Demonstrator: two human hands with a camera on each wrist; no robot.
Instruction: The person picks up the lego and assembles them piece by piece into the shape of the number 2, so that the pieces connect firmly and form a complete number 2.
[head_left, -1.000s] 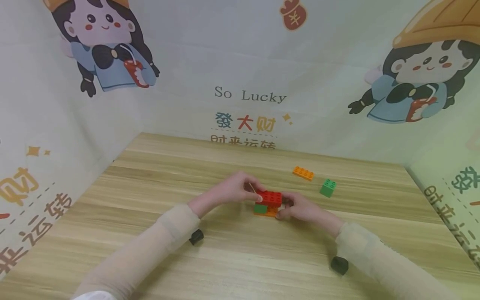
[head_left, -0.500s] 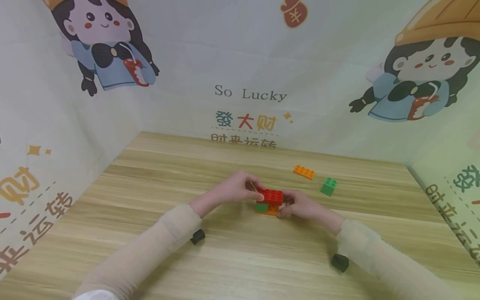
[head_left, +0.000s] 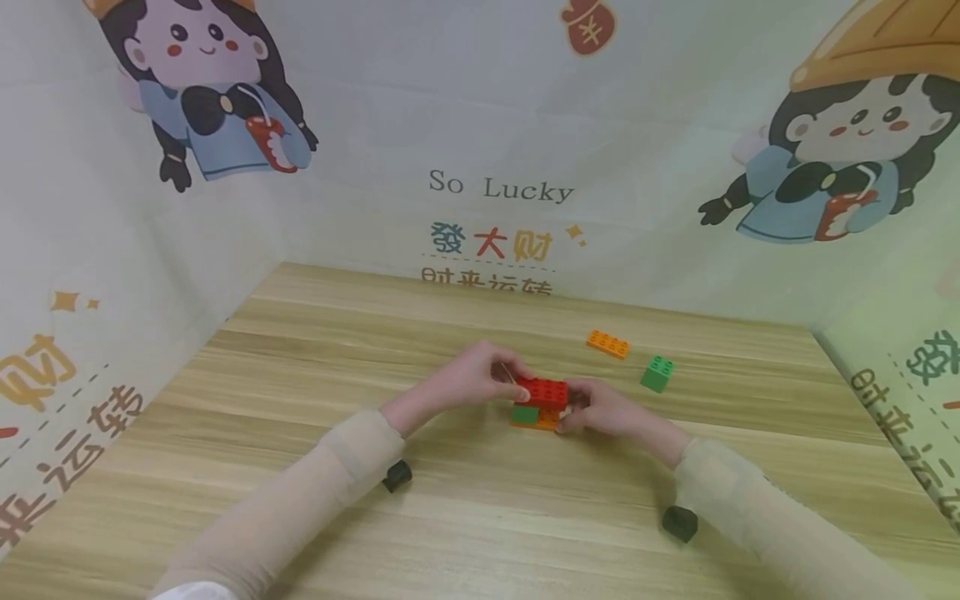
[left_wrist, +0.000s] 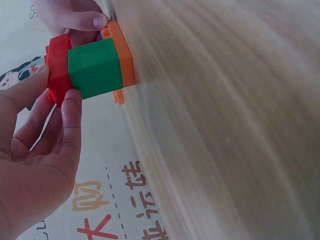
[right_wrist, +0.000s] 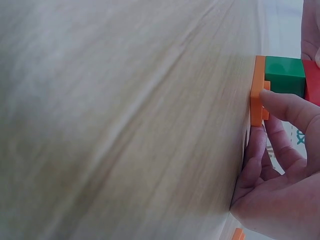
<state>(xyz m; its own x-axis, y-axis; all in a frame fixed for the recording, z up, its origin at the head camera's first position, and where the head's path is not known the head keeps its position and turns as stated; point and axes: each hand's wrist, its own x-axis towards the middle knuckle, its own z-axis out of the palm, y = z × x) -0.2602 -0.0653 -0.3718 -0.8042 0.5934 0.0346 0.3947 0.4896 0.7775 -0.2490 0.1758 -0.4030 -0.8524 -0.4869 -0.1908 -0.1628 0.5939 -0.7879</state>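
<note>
A red eight-stud toy building brick (head_left: 546,393) lies on top of a green brick (left_wrist: 95,67), which stands on one end of an orange plate (right_wrist: 257,90) on the table. Under the red brick's other end, a gap shows above the plate's studs. My left hand (head_left: 480,377) pinches the red brick at its left end, thumb on the studded top and fingertips at its underside beside the green brick. With thumb and fingers, my right hand (head_left: 603,411) grips the orange plate's right end, thumb by its studs.
Farther back on the wooden table (head_left: 337,325) lie a loose orange plate (head_left: 607,343) and a second green brick (head_left: 657,374), both right of the stack. A printed cloth (head_left: 360,125) walls the table at the back and sides. Black pieces (head_left: 680,524) sit below the sleeve cuffs.
</note>
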